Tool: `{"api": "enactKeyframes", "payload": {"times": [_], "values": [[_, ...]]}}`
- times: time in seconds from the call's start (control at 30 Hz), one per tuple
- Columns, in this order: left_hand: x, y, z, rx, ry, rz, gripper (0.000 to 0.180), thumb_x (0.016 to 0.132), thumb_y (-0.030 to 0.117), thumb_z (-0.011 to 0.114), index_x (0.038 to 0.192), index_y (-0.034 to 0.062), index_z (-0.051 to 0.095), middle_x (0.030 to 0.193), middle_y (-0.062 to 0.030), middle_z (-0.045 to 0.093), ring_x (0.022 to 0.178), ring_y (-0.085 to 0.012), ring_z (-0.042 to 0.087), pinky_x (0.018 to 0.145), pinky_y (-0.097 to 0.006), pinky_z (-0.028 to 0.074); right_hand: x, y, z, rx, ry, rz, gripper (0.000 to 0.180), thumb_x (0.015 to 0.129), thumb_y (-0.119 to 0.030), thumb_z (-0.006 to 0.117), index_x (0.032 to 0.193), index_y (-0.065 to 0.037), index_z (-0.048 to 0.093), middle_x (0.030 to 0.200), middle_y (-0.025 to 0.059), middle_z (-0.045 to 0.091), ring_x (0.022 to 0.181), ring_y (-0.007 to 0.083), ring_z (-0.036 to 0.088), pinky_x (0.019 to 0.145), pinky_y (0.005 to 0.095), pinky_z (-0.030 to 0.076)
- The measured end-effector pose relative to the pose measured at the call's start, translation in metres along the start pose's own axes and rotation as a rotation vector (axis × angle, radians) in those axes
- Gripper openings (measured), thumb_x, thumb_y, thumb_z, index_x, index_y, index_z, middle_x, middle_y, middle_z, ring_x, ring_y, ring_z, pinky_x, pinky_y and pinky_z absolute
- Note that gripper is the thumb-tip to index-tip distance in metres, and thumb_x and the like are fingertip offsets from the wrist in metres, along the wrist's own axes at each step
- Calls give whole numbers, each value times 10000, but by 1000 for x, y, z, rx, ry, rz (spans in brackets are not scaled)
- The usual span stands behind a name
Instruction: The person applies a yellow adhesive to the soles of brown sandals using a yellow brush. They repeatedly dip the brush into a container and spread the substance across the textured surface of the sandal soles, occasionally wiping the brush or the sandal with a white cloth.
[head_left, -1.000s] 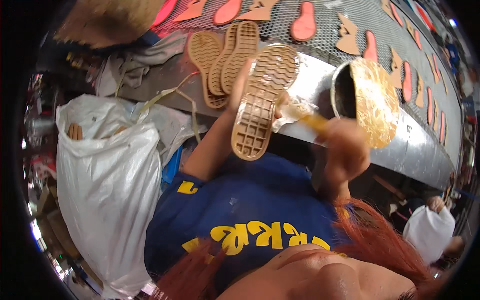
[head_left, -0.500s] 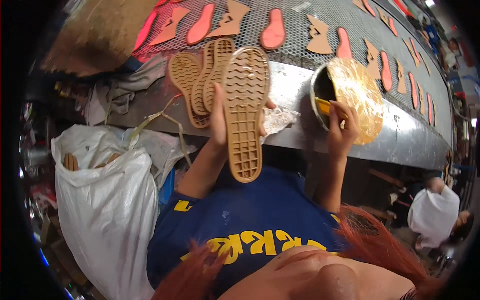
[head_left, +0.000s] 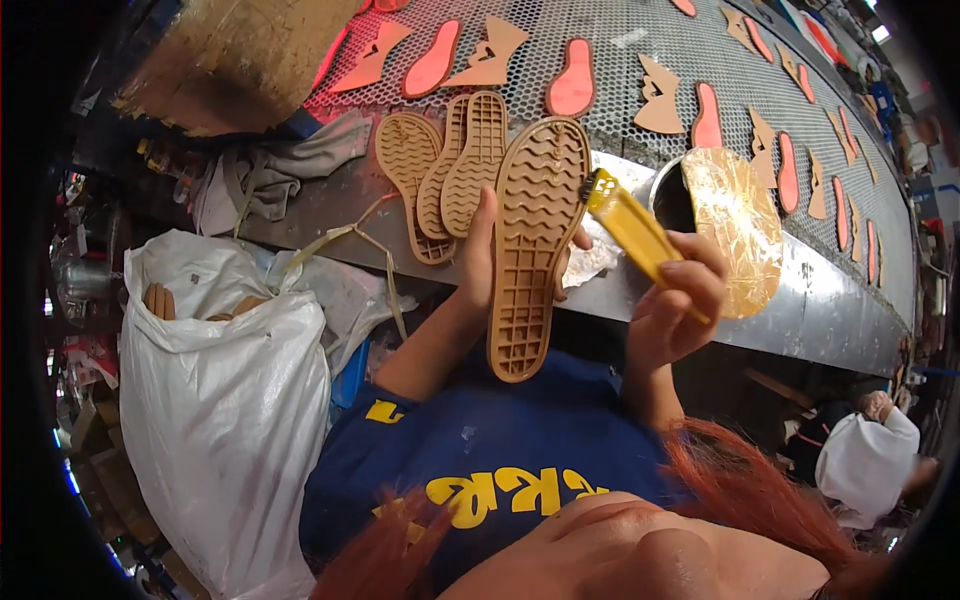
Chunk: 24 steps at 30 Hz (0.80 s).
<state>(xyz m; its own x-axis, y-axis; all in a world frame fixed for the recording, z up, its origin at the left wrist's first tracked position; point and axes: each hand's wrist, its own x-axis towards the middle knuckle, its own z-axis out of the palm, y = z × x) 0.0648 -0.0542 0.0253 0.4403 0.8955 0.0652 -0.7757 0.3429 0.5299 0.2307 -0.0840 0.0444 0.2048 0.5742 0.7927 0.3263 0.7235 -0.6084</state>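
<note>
My left hand (head_left: 482, 262) holds a tan rubber shoe sole (head_left: 530, 250) upright, tread side facing me, in front of my chest. My right hand (head_left: 675, 300) grips a yellow-handled brush (head_left: 630, 228) whose dark bristle tip rests near the sole's upper right edge. Just right of the brush stands a round glue pot (head_left: 735, 228) crusted with amber glue, on the metal ledge (head_left: 820, 300). Three more tan soles (head_left: 440, 170) lie stacked on the ledge behind my left hand.
A perforated metal conveyor (head_left: 620, 40) carries several red insoles and tan cut pieces. A grey rag (head_left: 270, 175) lies at the ledge's left. A large white sack (head_left: 225, 400) stands at my left. Another person in white (head_left: 865, 455) is at the lower right.
My right hand has lifted the brush out of the glue pot and brought it left to the sole's top edge. The sole stays upright in my left hand.
</note>
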Motion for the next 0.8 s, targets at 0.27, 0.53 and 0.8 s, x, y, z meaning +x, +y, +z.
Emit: {"api": "enactKeyframes", "payload": {"times": [0.27, 0.53, 0.8], "values": [[-11, 3, 9, 101, 29, -32, 812, 878, 683, 180, 1236, -6, 416, 916, -183, 601, 585, -134, 590, 450, -254, 532, 10, -1, 23, 12, -100, -93, 305, 871, -279, 617, 994, 0, 619, 1057, 189, 505, 830, 223, 606, 642, 283, 545], [-15, 3, 13, 158, 16, -60, 818, 866, 704, 191, 1212, 9, 445, 917, -154, 605, 604, -149, 588, 495, -270, 542, 10, 5, 29, -36, -59, -168, 296, 852, -269, 641, 1012, -20, 634, 1048, 166, 502, 815, 208, 608, 659, 288, 536], [-21, -1, 7, 147, 111, -141, 813, 853, 718, 220, 1209, 24, 450, 843, -116, 599, 618, -182, 608, 517, -311, 547, 6, -2, 22, 120, -134, -40, 287, 861, -250, 634, 980, 11, 619, 1008, 199, 552, 827, 234, 596, 666, 293, 512]]}}
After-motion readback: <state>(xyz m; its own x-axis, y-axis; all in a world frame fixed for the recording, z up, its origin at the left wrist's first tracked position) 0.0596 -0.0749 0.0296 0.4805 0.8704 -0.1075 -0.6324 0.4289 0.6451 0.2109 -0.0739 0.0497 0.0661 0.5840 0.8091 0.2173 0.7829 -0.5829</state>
